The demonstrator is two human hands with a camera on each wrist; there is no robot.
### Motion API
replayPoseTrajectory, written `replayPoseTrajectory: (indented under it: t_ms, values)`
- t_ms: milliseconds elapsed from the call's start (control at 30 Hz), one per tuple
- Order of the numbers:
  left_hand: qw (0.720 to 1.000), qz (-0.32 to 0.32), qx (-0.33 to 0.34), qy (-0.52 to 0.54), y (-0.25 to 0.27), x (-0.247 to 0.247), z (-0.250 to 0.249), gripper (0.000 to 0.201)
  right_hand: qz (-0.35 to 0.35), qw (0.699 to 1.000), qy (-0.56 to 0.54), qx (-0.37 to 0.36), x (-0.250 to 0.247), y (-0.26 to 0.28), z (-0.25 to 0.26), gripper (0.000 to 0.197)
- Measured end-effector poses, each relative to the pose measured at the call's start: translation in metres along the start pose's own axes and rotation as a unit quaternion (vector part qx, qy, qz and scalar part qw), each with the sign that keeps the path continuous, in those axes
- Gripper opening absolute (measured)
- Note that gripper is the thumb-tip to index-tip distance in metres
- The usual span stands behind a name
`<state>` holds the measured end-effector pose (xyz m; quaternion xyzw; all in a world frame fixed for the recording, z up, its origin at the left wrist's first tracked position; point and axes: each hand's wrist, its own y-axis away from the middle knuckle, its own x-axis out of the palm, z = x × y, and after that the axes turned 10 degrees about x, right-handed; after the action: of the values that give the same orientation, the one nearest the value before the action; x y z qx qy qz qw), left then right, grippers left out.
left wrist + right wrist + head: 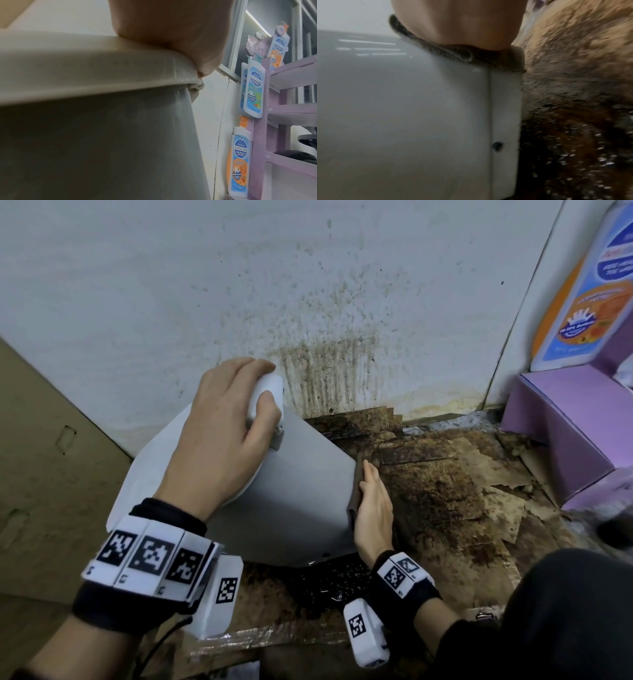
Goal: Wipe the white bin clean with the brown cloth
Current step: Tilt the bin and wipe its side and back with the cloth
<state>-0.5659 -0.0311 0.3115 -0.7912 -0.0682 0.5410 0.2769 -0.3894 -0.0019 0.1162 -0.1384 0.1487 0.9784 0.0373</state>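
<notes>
The white bin (301,494) leans tilted over the floor, its grey-white side facing me. My left hand (262,385) grips the white knob at the lid's far edge, fingers over the top and thumb beneath. In the left wrist view the lid rim (85,75) sits above the bin wall (102,135). My right hand (371,491) lies flat with straight fingers against the bin's right side and presses the brown cloth (356,491) onto it. The cloth (453,54) shows as a dark folded strip between palm and bin wall (419,108); most of it is hidden.
Soggy, dark-stained cardboard (445,501) covers the floor right of the bin. The white wall (325,364) behind is spattered brown. A purple display stand (561,426) with soap-bottle cutouts (240,162) stands at right. A tan box (41,460) is at left.
</notes>
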Motion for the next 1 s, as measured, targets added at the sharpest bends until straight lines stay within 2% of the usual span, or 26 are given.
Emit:
replayPoseTrajectory:
  t_ms: [100,233,300,367,433,500,567,667,867,1000]
  values:
    - [1.000,0.007,0.011,-0.001,-0.003,0.005,-0.005,0.043,0.029,0.996,-0.032,-0.072,0.012,0.021,0.040,0.070]
    - [1.000,0.008,0.018,-0.002,-0.005,0.008,-0.008,0.044,0.105,0.979,-0.046,-0.170,0.019,0.047,0.086,0.062]
    - [1.000,0.007,0.019,0.000,-0.004,0.009,-0.008,0.044,0.118,0.970,-0.023,-0.212,0.017,0.049,0.088,0.058]
    - [1.000,0.008,0.019,0.005,-0.003,0.009,-0.009,0.044,0.088,0.958,0.008,-0.273,0.011,0.042,0.072,0.054]
    - [1.000,0.009,0.021,0.011,-0.002,0.010,-0.010,0.044,0.063,0.952,0.019,-0.299,0.004,0.026,0.042,0.053]
    - [1.000,0.009,0.018,0.017,-0.002,0.010,-0.010,0.044,0.041,0.966,0.010,-0.256,-0.003,0.009,0.006,0.052]
    - [1.000,0.007,0.010,0.022,-0.002,0.010,-0.009,0.045,0.017,0.984,0.000,-0.179,-0.009,-0.002,-0.021,0.052]
    - [1.000,0.007,0.011,0.026,-0.004,0.012,-0.012,0.045,0.015,0.996,-0.014,-0.089,-0.014,-0.009,-0.041,0.056]
    - [1.000,0.005,0.017,0.005,-0.005,0.012,-0.011,0.045,-0.008,0.996,-0.015,-0.092,-0.006,-0.011,-0.035,0.063]
    - [1.000,0.000,0.018,-0.010,-0.006,0.011,-0.010,0.045,-0.006,0.991,-0.007,-0.132,0.009,0.007,0.006,0.065]
